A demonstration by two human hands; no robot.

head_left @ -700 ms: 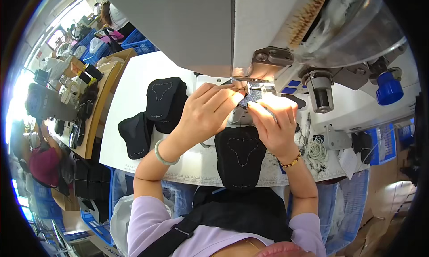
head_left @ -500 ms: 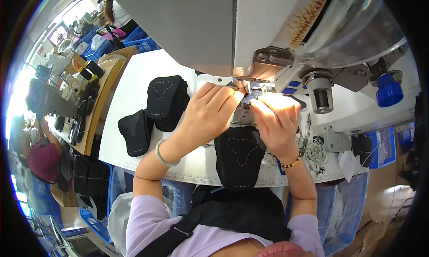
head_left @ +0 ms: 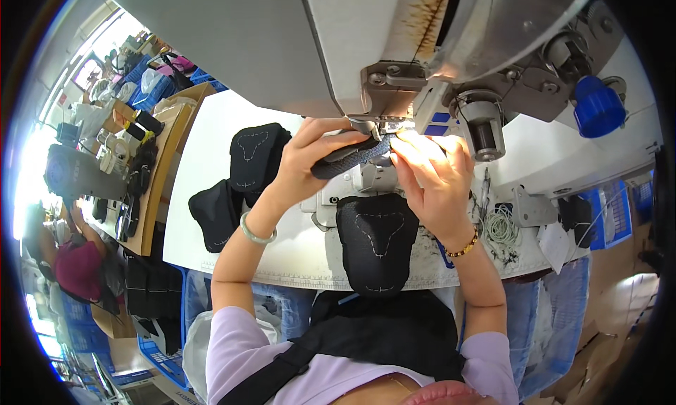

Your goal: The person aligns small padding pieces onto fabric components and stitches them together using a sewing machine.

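Under the head of a white sewing machine (head_left: 394,85), my left hand (head_left: 310,155) pinches a dark fabric piece (head_left: 345,159) with a grey speckled strip along it. The fingers of my right hand (head_left: 438,183) are closed on the other end of the same piece, close to the lit needle area. Where it passes beneath the presser foot, my fingertips and the machine head partly hide it. Just in front of the machine bed lies a black padded piece with white stitch lines (head_left: 377,247). To the left rest a stack of similar black pieces (head_left: 257,155) and a loose one (head_left: 213,215).
A blue knob (head_left: 598,106) and a bobbin-like cylinder (head_left: 484,130) jut from the machine at right. Tangled light cord (head_left: 498,225) and a metal plate (head_left: 531,211) lie on the right of the white table (head_left: 289,268). At far left another person (head_left: 79,264) sits by another machine (head_left: 77,169).
My left hand has shifted slightly left, and more of the dark fabric piece now shows between my hands. The view has tilted a little. Both hands still grip the piece.
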